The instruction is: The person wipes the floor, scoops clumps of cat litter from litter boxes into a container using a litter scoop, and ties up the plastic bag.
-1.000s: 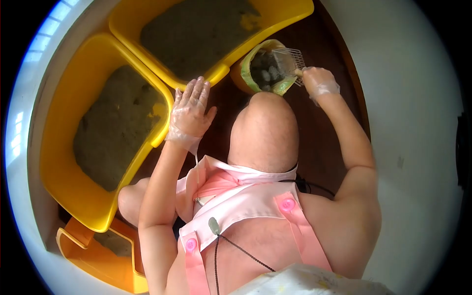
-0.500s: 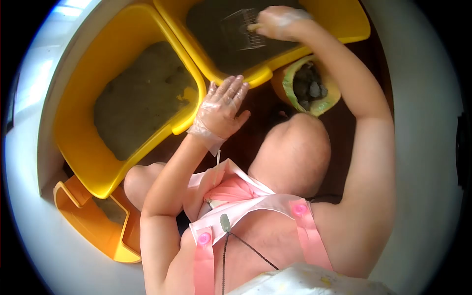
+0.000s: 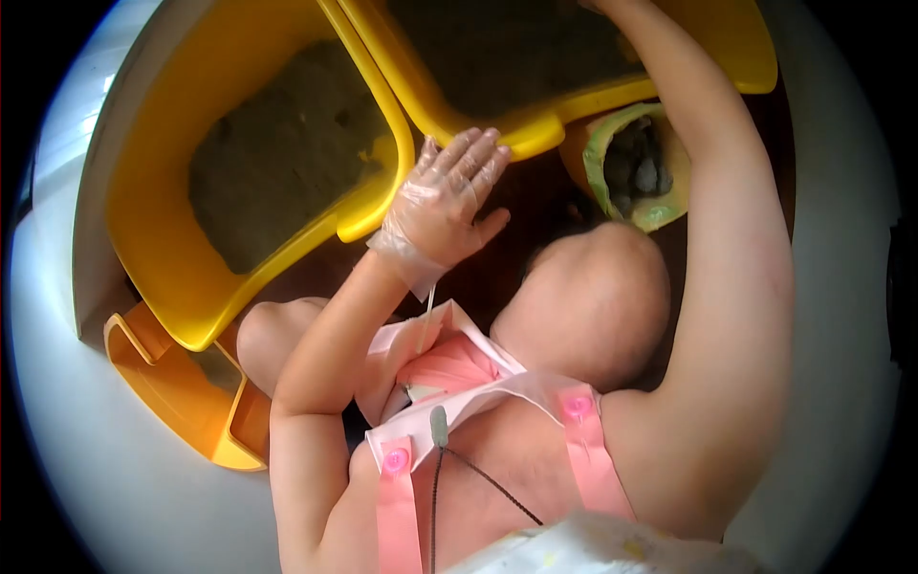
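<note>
Left hand flat, gloved fingers straight, slightly parted, gripping nothing visible, tips right at the farther yellow bin's near edge; right hand's fingers out of view, grip can't be told.

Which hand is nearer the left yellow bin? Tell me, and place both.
Left. The left hand is beside the left yellow bin; the right hand, mostly cut off at the top, is farther off, over the right yellow bin.

Pink buttoned straps, grey-green pendant, dark cord, pale wall
</note>
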